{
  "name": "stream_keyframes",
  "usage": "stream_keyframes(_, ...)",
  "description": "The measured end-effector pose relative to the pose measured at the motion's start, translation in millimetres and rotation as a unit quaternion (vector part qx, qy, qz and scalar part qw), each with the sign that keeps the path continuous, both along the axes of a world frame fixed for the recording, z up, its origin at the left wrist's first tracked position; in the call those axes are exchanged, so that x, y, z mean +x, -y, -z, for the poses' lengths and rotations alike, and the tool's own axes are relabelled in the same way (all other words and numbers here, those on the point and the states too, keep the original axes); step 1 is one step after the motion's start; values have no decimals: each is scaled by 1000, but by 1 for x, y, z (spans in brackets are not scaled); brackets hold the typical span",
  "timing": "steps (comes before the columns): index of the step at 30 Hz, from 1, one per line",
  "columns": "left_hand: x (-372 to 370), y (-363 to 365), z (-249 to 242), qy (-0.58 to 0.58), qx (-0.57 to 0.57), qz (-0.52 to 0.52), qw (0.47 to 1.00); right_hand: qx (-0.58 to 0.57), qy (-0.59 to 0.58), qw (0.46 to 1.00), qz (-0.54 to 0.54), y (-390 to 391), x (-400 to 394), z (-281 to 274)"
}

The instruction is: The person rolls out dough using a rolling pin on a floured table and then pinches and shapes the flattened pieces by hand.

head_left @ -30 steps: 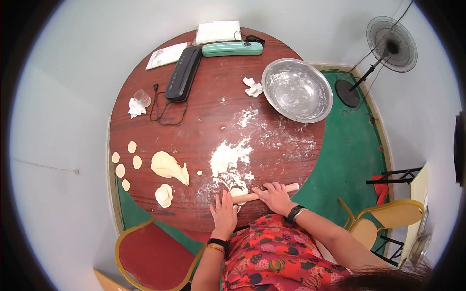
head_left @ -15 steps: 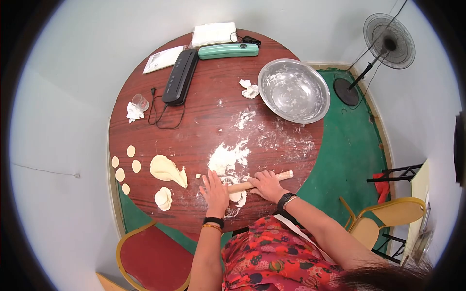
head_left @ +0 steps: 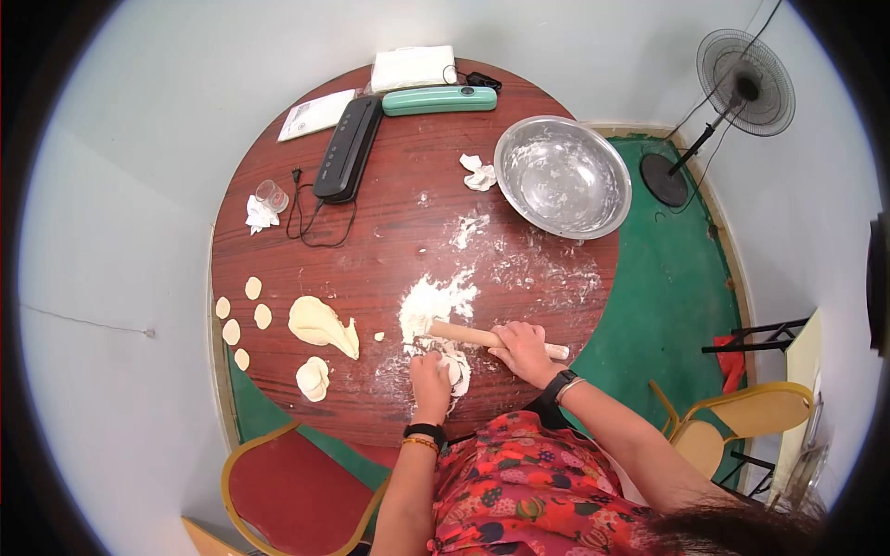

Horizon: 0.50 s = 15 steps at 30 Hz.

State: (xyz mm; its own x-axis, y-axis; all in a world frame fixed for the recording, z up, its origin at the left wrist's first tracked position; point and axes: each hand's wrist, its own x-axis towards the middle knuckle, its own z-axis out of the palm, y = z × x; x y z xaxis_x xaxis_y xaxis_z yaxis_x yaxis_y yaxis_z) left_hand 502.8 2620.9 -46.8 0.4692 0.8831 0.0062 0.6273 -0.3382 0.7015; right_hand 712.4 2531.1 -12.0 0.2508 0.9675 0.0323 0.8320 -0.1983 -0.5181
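Note:
My right hand point(head_left: 525, 354) is wrapped round a wooden rolling pin point(head_left: 464, 334), whose left end lies over the flour. Close to the table's front edge, my left hand point(head_left: 429, 385) has its fingers closed on the edge of a small dough round point(head_left: 454, 372), partly hidden by the hand. White flour point(head_left: 436, 302) is scattered just beyond. To the left lie a large lump of dough point(head_left: 318, 324), a stack of dough rounds point(head_left: 312, 380) and a tiny dough piece point(head_left: 379, 337). Several thin dough rounds point(head_left: 263, 317) rest at the far left.
A steel bowl point(head_left: 563, 176) stands at the table's right edge beside crumpled tissue point(head_left: 478, 172). Farther back are a black sealer-like device point(head_left: 349, 148) with a cord, a teal device point(head_left: 439, 100) and white packs point(head_left: 413, 67). A clear cup point(head_left: 272, 195) lies at left.
My left hand has left the rolling pin, drawn back toward me and closed on the dough round. The pin's left end has swung away from me, with my right hand still holding it.

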Motion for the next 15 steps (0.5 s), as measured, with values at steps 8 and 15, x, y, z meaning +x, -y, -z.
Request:
stream_keyframes(8,-9,2,8,20,-81,-62,995,-38,10,999,-16,15,3,0)
stream_keyframes(15,-48,29,6,29,-136,-157,978,-26,26,994,-100,21,-15,8)
